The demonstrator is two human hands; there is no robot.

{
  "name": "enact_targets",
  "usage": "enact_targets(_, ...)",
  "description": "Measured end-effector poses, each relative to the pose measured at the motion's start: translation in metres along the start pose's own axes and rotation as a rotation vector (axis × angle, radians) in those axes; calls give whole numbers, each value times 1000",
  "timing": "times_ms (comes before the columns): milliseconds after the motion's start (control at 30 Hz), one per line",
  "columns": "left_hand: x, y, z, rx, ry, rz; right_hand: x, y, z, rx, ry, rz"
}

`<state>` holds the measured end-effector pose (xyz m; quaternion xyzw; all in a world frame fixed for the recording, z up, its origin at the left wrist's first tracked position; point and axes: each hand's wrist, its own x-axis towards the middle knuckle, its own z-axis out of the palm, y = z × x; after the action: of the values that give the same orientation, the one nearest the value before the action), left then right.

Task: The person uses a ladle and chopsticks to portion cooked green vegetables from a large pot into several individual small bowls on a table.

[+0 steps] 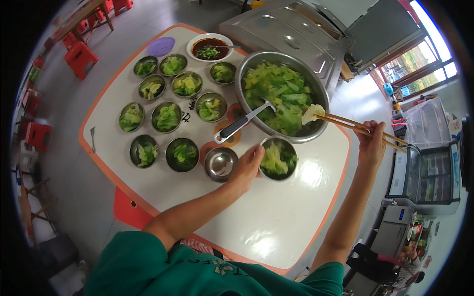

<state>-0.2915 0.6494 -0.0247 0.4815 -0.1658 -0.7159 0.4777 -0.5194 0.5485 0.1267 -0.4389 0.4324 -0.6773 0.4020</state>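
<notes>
My left hand [249,168] grips the rim of a small metal bowl [278,159] with leafy greens inside, at the near side of a large steel basin [244,61]. In my right hand [371,142] is a pair of wooden chopsticks [348,124], their tips pinching a pale piece of cabbage-like leaf [313,113] over the basin's right rim. Chopped greens [283,90] in liquid fill much of the basin. A ladle or spoon with a black-and-steel handle [237,125] leans out over its left rim. Left of my left hand stands a bare metal bowl [221,162].
Several small bowls of greens [166,116] cover the table's [237,214] left half. Behind them are a white bowl of red sauce [209,48] and a purple plate [161,46]. A fork [93,138] lies by the left edge. A steel serving counter [281,29] adjoins the far side; a person [392,262] is at lower right.
</notes>
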Motion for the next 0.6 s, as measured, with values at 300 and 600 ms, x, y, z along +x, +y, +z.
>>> enact_targets(300,-91,-53,-100,213,-23,-275,15,102,37,-272,63,26)
enact_targets(600,-87,-66,-216,479,210,84,39,186,5,-512,49,175)
